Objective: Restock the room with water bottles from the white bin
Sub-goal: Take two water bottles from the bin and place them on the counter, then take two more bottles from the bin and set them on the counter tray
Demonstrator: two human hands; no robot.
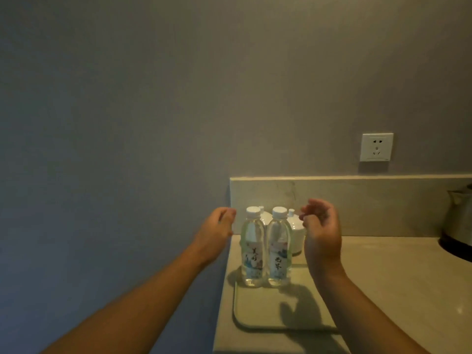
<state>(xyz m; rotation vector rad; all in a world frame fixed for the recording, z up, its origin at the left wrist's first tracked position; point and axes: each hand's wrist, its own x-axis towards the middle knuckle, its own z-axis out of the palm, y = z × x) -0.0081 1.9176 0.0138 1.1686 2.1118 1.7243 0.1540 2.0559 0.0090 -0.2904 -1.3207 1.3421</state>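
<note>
Bottles (265, 247): 2, upright, side by side on tray (258, 312).
Fingers: both hands loosely curled, holding nothing.
Risk: knocked over by left hand (217, 231) or right hand (320, 226) close beside.

A pale counter (383, 277) carries a tray (255, 310) and kettle (457, 226).

Two bottles (265, 246) stood side by side on tray (255, 312), at counter's (383, 277) left end. Two lidded cups (296, 233) placed just behind them. Kettle (458, 223) at far right; socket (376, 147) mounted on wall above.
</note>
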